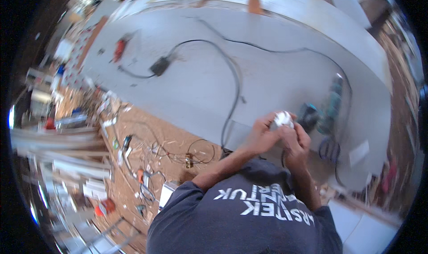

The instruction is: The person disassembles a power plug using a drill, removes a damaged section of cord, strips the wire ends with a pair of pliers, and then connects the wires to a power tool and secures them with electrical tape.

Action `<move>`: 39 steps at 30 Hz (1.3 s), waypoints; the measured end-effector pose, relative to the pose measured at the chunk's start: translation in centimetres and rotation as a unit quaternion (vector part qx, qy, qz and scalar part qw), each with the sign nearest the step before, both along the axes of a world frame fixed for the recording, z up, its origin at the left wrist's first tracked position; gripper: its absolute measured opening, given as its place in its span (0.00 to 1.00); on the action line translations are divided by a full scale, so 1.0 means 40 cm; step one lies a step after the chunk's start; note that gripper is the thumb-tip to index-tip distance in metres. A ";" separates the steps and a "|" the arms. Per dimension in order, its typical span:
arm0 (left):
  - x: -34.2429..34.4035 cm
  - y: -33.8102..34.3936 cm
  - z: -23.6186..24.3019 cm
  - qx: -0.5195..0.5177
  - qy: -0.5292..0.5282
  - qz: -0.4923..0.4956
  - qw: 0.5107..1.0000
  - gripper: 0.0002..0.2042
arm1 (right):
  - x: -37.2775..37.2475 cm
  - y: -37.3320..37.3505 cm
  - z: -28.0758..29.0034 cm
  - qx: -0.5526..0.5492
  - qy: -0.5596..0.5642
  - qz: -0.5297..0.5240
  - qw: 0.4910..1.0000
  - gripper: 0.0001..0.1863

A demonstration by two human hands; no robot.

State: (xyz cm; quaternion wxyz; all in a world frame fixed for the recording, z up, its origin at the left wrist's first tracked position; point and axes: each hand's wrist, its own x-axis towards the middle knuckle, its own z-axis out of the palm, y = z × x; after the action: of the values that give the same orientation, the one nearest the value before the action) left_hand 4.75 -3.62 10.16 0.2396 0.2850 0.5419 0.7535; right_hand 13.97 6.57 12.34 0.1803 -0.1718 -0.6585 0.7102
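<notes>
A small white, crumpled-looking bundle (283,119) is pinched between my two hands near the front edge of the grey tabletop; motion blur hides what exactly it is. My left hand (264,132) closes on it from the left. On the right, my right hand (295,142) has its fingers curled against the same bundle. Just beyond my right hand lies a teal and black power tool (331,103) with a silvery end, and its dark part reaches close to my fingers.
A black cable (234,75) runs across the grey tabletop (191,93) to a black box-shaped socket or adapter (160,66). Near the far left end lies a red tool (119,50). Below left, wood shavings, cords and an orange tool (141,177) litter the brown floor.
</notes>
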 end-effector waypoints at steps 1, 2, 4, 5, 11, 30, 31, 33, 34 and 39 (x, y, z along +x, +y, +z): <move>-0.004 0.003 0.005 0.012 0.002 -0.011 1.000 0.24 | 0.005 0.000 -0.010 -0.023 0.005 -0.004 1.000 0.15; 0.001 0.005 0.010 0.024 0.002 -0.022 0.999 0.25 | 0.009 0.002 -0.020 -0.047 0.010 -0.012 0.999 0.16; 0.010 0.023 0.021 0.042 -0.023 -0.003 0.999 0.30 | 0.012 0.022 -0.029 -0.181 0.017 0.011 0.983 0.16; 0.008 0.029 0.023 0.043 -0.029 -0.017 0.998 0.31 | 0.012 0.028 -0.031 -0.199 0.022 0.023 0.979 0.16; 0.002 0.030 0.034 0.003 -0.028 -0.062 0.998 0.30 | 0.049 0.056 -0.029 -0.233 0.040 0.039 0.971 0.19; 0.024 0.076 -0.062 0.038 -0.101 0.012 0.994 0.23 | 0.132 0.208 -0.066 0.219 -0.071 0.054 0.972 0.15; 0.017 0.074 -0.066 0.065 -0.146 0.025 0.987 0.24 | 0.156 0.270 -0.086 0.209 -0.105 0.017 0.972 0.13; -0.010 0.046 -0.078 0.076 -0.194 0.027 0.978 0.24 | 0.186 0.418 -0.091 0.235 -0.185 -0.091 0.950 0.11; -0.007 0.052 -0.065 0.079 -0.211 0.047 0.973 0.24 | 0.195 0.496 -0.126 0.261 -0.196 -0.173 0.929 0.12; -0.006 0.048 -0.090 0.078 -0.254 0.097 0.959 0.22 | 0.140 0.818 -0.250 0.375 -0.242 -0.347 0.825 0.14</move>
State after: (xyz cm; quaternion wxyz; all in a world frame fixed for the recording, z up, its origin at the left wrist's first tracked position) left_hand 4.52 -1.71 6.55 0.2721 0.0482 0.4282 0.8604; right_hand 19.57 39.29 2.35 0.3005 -0.4744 -0.7935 0.2344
